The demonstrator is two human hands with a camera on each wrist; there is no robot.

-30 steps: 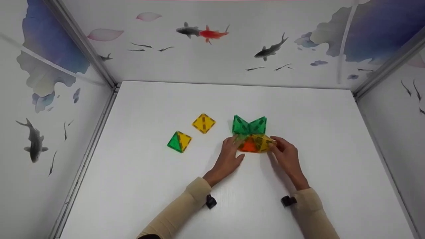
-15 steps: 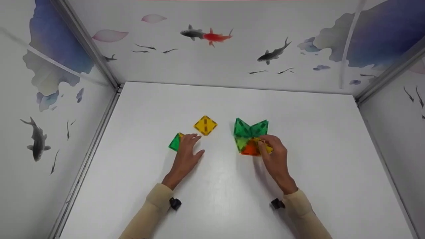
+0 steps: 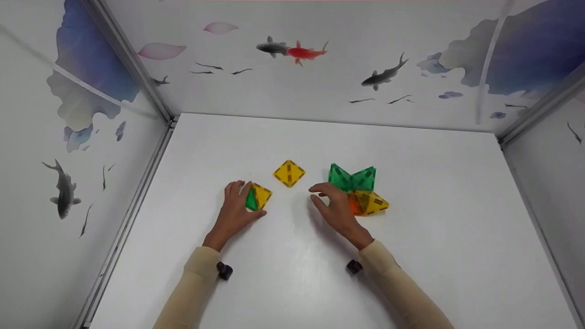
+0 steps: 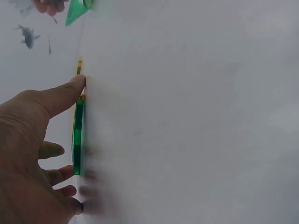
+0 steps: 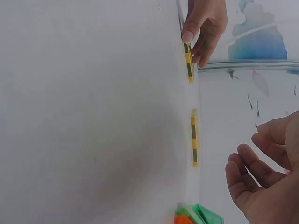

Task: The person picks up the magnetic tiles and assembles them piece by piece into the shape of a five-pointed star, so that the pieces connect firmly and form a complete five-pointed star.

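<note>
In the head view my left hand [image 3: 233,208] spreads around a diamond of a green and a yellow triangular magnetic tile [image 3: 262,195]. Its thumb is at the near edge and its fingers lie over the green half, as the left wrist view shows with the green tile [image 4: 78,137] edge-on. My right hand [image 3: 336,205] hovers with loosely bent fingers and nothing between them. Just behind it lies a group of joined magnetic tiles, with green tiles [image 3: 364,178] at the back and orange and yellow tiles [image 3: 377,203] in front, partly hidden by the hand.
A yellow tile diamond [image 3: 289,173] lies flat between the hands, farther back. The white tabletop [image 3: 292,278] is bordered by white panels printed with fish [image 3: 384,77] at the back and sides.
My left hand has left the tile group and moved left to the green and yellow diamond. My right hand has let go of the group's yellow tile and moved left.
</note>
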